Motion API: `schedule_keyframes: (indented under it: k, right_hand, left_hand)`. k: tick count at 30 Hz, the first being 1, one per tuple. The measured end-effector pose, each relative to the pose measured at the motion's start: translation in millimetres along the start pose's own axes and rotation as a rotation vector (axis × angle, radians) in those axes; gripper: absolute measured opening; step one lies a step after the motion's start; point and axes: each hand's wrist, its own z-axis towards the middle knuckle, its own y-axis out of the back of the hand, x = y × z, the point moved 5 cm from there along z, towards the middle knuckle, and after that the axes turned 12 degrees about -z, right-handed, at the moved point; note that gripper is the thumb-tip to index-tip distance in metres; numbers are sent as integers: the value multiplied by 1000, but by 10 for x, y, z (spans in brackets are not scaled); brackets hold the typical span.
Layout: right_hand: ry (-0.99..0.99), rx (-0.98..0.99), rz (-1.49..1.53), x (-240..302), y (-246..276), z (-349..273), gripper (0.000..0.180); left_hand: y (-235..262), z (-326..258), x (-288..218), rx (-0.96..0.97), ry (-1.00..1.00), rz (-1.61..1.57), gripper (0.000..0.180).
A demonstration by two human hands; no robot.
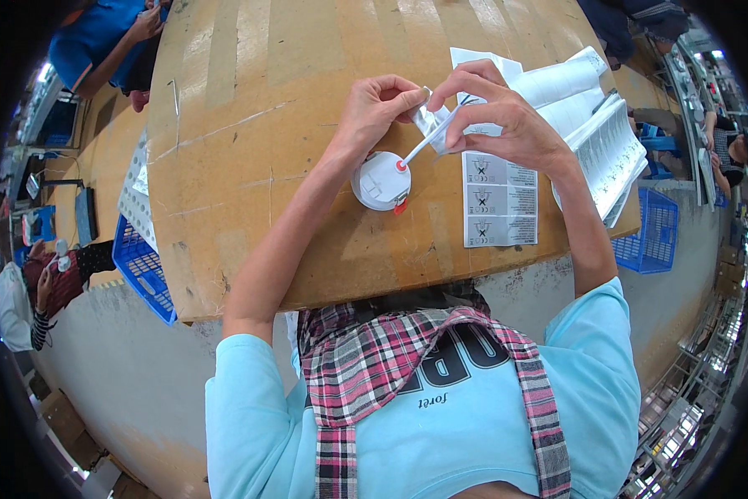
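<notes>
A round white fixture point(376, 185) lies on the cardboard-covered table in front of me. From an orange-red collar on it, a white cable point(418, 153) slants up toward my hands, and a small red piece point(401, 205) sits at its lower rim. My left hand point(378, 108) pinches the end of a small shiny whitish strip point(425, 121) between thumb and forefinger. Curled around the upper cable, my right hand point(511, 121) has its forefinger and thumb close to that strip. The cable's far end is partly hidden by my right fingers.
A printed leaflet sheet point(500, 200) lies right of the fixture, with stacked paper sheets point(603, 154) farther right. Blue baskets stand beside the table at left point(141, 266) and right point(653, 231). Other people work around; one in a blue shirt point(99, 41) is at far left.
</notes>
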Motion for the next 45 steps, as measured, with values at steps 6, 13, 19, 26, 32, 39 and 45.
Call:
schedule_keyframes:
  k: [6,13,19,26,32,39,45]
  right_hand:
    - [-42,-26,-27,-58,-80,24,12]
    - [-159,-47,60,-142,-127,72,10]
    - [-224,-54,56,-171,-155,104,13]
    - [-218,-45,44,-150,-183,149,17]
    - [-265,-55,65,-148,-237,150,23]
    - [-246,-111,-14,-99,-218,189,33]
    - [-291,-152,58,-100,-196,190,34]
  left_hand:
    - [-26,-35,-42,-42,11,-47,19]
    - [31,-68,-46,-35,22,-92,20]
    - [47,-73,-123,2,40,-201,18]
    - [160,-35,-165,41,92,-120,18]
    - [174,-56,-205,31,102,-109,17]
    - [196,-81,-212,-12,145,-130,14]
    - [192,-121,-223,-45,207,-188,13]
